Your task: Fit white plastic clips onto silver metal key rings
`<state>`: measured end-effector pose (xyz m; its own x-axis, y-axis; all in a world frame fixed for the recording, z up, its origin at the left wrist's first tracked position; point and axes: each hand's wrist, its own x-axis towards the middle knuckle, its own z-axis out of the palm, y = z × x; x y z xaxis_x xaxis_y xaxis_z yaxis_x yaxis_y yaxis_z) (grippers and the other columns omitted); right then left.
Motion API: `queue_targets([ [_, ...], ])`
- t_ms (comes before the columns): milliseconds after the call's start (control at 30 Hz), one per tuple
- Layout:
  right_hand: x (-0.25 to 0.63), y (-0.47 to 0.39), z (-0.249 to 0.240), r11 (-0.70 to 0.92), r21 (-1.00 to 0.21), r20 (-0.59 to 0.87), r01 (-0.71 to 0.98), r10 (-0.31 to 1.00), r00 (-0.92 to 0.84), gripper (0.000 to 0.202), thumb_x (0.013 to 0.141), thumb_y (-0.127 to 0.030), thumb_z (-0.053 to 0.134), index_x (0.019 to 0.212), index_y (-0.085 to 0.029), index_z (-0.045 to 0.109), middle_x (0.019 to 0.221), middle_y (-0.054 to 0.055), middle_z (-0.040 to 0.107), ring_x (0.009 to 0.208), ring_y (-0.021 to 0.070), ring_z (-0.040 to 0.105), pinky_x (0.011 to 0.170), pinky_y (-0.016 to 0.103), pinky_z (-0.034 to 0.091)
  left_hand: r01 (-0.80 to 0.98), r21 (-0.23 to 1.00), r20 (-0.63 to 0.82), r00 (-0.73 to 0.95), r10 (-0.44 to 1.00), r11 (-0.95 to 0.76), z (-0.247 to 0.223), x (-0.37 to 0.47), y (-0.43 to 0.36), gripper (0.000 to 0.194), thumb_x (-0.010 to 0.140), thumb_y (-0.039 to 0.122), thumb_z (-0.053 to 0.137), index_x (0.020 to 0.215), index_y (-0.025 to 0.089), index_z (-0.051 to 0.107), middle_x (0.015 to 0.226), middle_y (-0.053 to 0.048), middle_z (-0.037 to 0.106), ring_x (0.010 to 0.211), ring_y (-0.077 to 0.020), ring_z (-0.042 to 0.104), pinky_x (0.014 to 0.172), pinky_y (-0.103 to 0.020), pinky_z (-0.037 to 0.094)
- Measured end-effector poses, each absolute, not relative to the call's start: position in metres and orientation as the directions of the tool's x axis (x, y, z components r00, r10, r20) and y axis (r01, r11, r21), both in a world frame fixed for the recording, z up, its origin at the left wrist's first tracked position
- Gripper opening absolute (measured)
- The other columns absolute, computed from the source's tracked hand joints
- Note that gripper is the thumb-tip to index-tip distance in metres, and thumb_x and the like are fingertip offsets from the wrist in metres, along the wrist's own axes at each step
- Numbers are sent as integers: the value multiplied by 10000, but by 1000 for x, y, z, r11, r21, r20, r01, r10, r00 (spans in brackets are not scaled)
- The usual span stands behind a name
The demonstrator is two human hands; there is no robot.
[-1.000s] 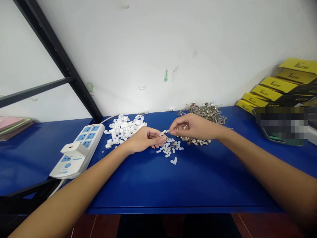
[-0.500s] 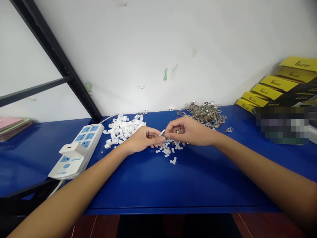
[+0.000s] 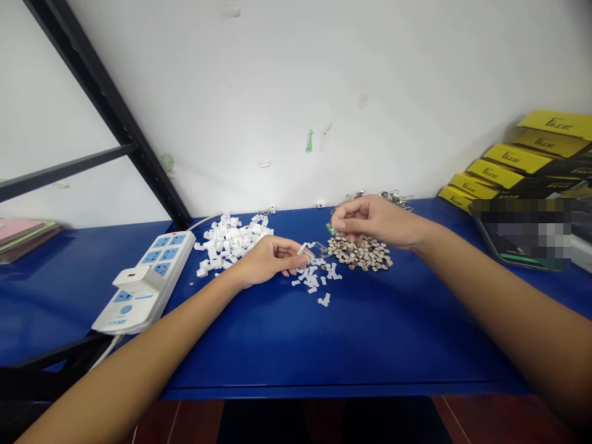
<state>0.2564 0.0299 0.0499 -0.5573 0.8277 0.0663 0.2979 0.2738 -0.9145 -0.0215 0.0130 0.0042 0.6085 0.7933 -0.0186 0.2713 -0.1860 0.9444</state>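
Note:
My left hand pinches a small white plastic case between thumb and fingers. Thin looped wire shows just beyond its tips. My right hand has its fingers closed together above a pile of round silvery discs like button cells. Beside its fingertips is a small green piece; whether the fingers grip it, I cannot tell. White cut tabs lie scattered below and between the hands. A heap of white plastic cases lies behind my left hand.
Behind my right hand lies a tangle of wired parts. A white power strip with a plugged-in charger stands left on the blue table. Yellow-and-black boxes and a dark phone-like device are at right. A black frame rises left.
My right hand has parted from my left and moved right and slightly up, uncovering the round discs. My left hand stays in place, still holding the white plastic case.

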Motion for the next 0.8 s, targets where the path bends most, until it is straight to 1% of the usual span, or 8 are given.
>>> queue_targets([
  [167, 289, 48, 57, 202, -977, 173, 65, 935, -308, 327, 842, -449, 791, 732, -215, 592, 681, -18, 479, 582, 100, 381, 518, 310, 276, 283, 942, -25, 599, 800, -183, 5, -21, 12, 416, 841, 520, 796, 1083, 183, 807, 877, -90, 779, 724, -150, 672, 653, -264, 534],
  [233, 302, 54, 60, 225, -973, 206, 57, 950, -234, 323, 851, -435, 784, 742, -217, 573, 696, -12, 463, 608, 107, 369, 531, 326, 255, 296, 937, -28, 599, 800, -189, 5, -21, 12, 417, 843, 529, 788, 1076, 183, 808, 885, -95, 782, 730, -155, 676, 655, -263, 536],
  [400, 327, 69, 59, 253, -944, 232, 211, 965, -119, 298, 852, -429, 747, 736, -225, 563, 691, 11, 473, 620, 124, 368, 556, 356, 262, 301, 928, -12, 616, 787, -222, 4, -22, 14, 393, 851, 540, 776, 1024, 189, 817, 903, -97, 792, 719, -154, 677, 647, -257, 534],
  [500, 340, 78, 56, 261, -934, 270, 245, 963, 1, 266, 812, -413, 767, 739, -216, 604, 694, 36, 514, 624, 130, 368, 555, 361, 260, 288, 932, -7, 621, 784, -220, 4, -22, 13, 392, 857, 527, 777, 1039, 183, 813, 885, -93, 789, 726, -156, 681, 648, -255, 536],
  [567, 348, 81, 53, 241, -933, 276, 268, 956, 103, 255, 774, -405, 799, 765, -199, 649, 709, 57, 547, 637, 138, 401, 559, 360, 281, 282, 935, -9, 621, 784, -213, 5, -21, 13, 384, 858, 516, 781, 1035, 176, 811, 872, -89, 785, 726, -151, 681, 646, -248, 534],
  [633, 354, 82, 51, 181, -918, 257, 352, 949, 182, 276, 758, -424, 811, 797, -180, 689, 730, 81, 585, 648, 154, 453, 575, 367, 322, 282, 938, -18, 619, 785, -201, 6, -21, 12, 380, 857, 508, 786, 1031, 172, 810, 874, -87, 783, 725, -146, 680, 645, -244, 533],
  [700, 357, 80, 49, 100, -853, 242, 512, 946, 218, 306, 776, -470, 783, 822, -177, 705, 729, 103, 627, 641, 175, 491, 590, 381, 357, 285, 939, -26, 620, 784, -194, 7, -21, 11, 379, 858, 511, 784, 1034, 176, 810, 876, -84, 782, 730, -146, 681, 651, -246, 535],
  [800, 356, 76, 47, 45, -644, 298, 764, 934, 196, 265, 802, -452, 722, 799, -189, 685, 756, 133, 693, 665, 210, 538, 635, 394, 400, 292, 934, -23, 623, 782, -205, 7, -21, 11, 370, 872, 532, 763, 978, 181, 813, 864, -83, 780, 735, -147, 682, 665, -250, 538],
])
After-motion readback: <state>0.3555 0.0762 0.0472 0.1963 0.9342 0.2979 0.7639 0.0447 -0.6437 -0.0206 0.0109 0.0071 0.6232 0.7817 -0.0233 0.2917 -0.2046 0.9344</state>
